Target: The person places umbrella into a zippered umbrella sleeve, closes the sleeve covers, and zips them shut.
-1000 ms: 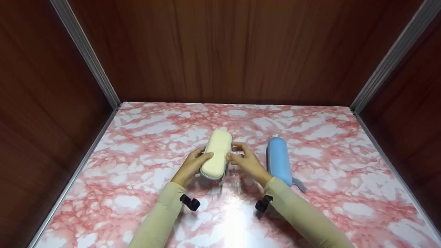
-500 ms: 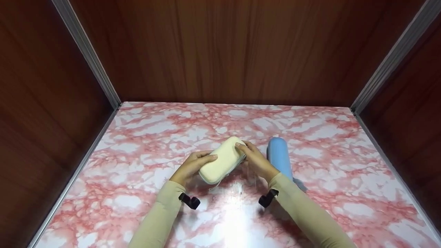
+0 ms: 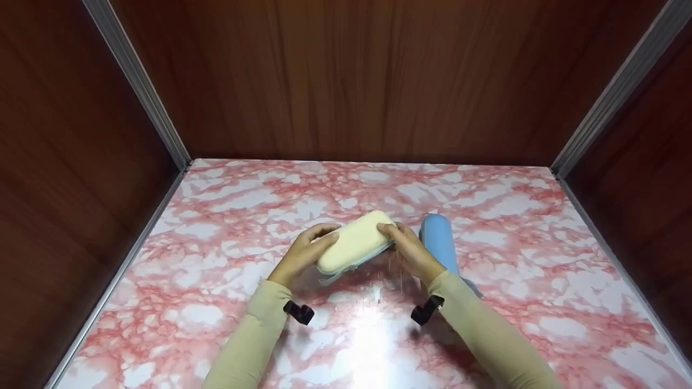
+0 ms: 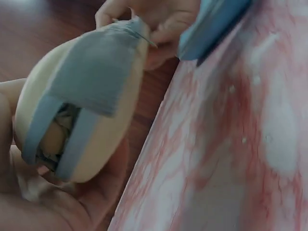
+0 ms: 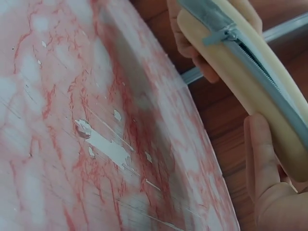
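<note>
Both hands hold a cream zippered hard case (image 3: 357, 241) above the table, its long side slanting up to the right. My left hand (image 3: 300, 254) grips the lower left end, thumb on top. At the upper right end my right hand (image 3: 415, 256) pinches it, thumb on the top face and fingers beneath. A grey zipper runs along the side; in the right wrist view its pull (image 5: 219, 37) sits near the left hand's end, with the teeth beside it parted. The left wrist view shows a grey fabric tab (image 4: 94, 72) and a gap; what lies inside is unclear.
A blue case (image 3: 439, 243) of similar shape lies on the table just right of my right hand, its grey strap (image 3: 472, 286) partly behind the sleeve. The red-and-white marbled table (image 3: 243, 200) is bounded by brown wooden panels (image 3: 335, 81) at the back and sides.
The cream case has turned clockwise from near upright to a slant. My right hand has shifted from pinching at its right side to gripping its far end; the left hand keeps its hold.
</note>
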Action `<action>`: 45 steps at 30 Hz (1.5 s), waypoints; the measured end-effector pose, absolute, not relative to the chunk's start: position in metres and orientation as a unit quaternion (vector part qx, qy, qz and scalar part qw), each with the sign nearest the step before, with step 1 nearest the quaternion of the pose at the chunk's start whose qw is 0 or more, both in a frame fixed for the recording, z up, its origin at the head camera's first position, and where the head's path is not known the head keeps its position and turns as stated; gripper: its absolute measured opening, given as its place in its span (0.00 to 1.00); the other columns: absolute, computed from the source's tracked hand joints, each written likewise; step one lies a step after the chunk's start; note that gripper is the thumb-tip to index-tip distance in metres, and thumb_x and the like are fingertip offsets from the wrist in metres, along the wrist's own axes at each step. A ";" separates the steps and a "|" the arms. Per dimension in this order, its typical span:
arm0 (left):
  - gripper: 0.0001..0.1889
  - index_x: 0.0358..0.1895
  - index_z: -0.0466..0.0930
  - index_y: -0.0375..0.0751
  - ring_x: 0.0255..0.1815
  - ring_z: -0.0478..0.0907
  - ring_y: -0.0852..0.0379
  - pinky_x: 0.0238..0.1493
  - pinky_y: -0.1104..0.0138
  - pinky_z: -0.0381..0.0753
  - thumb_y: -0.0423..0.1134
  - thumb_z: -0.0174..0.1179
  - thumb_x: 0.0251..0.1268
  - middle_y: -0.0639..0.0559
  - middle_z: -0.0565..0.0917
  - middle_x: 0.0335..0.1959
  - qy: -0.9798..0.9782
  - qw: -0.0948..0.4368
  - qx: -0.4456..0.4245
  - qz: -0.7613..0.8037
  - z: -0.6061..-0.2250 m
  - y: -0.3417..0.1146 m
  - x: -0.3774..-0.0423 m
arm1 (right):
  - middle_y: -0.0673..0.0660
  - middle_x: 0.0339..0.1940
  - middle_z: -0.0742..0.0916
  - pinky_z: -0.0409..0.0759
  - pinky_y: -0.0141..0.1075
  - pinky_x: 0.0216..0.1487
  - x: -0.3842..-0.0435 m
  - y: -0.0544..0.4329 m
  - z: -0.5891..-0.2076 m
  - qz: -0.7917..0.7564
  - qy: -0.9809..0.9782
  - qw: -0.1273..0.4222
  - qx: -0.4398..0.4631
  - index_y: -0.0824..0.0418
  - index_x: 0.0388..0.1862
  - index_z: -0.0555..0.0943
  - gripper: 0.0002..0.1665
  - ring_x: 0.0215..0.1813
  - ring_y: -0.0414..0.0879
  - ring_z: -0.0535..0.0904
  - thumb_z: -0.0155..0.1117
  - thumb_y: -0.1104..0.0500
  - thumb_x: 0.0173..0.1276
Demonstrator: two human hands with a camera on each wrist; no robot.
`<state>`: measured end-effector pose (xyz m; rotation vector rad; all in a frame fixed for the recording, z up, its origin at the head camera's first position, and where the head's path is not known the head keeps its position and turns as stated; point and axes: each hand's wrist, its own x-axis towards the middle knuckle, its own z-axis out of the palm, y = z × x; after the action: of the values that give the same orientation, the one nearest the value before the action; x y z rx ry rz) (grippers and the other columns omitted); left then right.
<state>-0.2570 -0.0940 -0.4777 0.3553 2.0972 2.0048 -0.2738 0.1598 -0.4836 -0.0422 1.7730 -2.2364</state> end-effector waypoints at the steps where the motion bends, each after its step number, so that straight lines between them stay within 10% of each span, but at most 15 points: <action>1: 0.22 0.63 0.78 0.43 0.50 0.78 0.50 0.47 0.61 0.80 0.47 0.60 0.72 0.46 0.77 0.58 0.726 0.088 0.132 0.669 -0.478 -0.094 -0.257 | 0.67 0.53 0.76 0.79 0.51 0.57 -0.274 0.160 -0.483 -0.781 0.609 0.140 -0.016 0.73 0.68 0.61 0.36 0.49 0.53 0.81 0.58 0.52 0.72; 11: 0.09 0.49 0.87 0.44 0.55 0.78 0.54 0.57 0.60 0.77 0.37 0.65 0.68 0.52 0.82 0.52 0.802 -0.248 0.340 0.425 -0.475 -0.099 -0.258 | 0.60 0.42 0.82 0.84 0.46 0.49 -0.273 0.163 -0.481 -0.800 0.592 0.097 0.005 0.71 0.66 0.64 0.31 0.40 0.48 0.83 0.57 0.52 0.73; 18: 0.27 0.58 0.82 0.46 0.61 0.73 0.53 0.64 0.60 0.72 0.46 0.76 0.53 0.50 0.79 0.59 0.818 -0.268 0.398 0.316 -0.478 -0.096 -0.257 | 0.62 0.47 0.80 0.82 0.49 0.54 -0.273 0.165 -0.477 -0.808 0.583 0.090 0.003 0.68 0.68 0.63 0.31 0.44 0.50 0.82 0.56 0.52 0.74; 27: 0.44 0.65 0.74 0.47 0.66 0.69 0.47 0.70 0.57 0.65 0.31 0.82 0.37 0.46 0.73 0.65 0.843 -0.302 0.387 0.220 -0.488 -0.087 -0.261 | 0.60 0.43 0.82 0.85 0.37 0.38 -0.273 0.167 -0.474 -0.811 0.577 0.097 -0.007 0.68 0.66 0.67 0.28 0.40 0.48 0.83 0.54 0.52 0.75; 45: 0.30 0.62 0.80 0.40 0.65 0.74 0.46 0.71 0.61 0.65 0.33 0.77 0.52 0.44 0.81 0.60 0.800 -0.398 0.366 0.260 -0.472 -0.071 -0.268 | 0.60 0.42 0.84 0.85 0.38 0.47 -0.266 0.166 -0.456 -0.845 0.526 0.094 -0.031 0.66 0.65 0.72 0.26 0.40 0.48 0.84 0.49 0.49 0.79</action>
<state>-0.2683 -0.0705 -0.4720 1.5804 3.4531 1.1244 -0.2663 0.1661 -0.4564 -0.0928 1.5597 -2.5053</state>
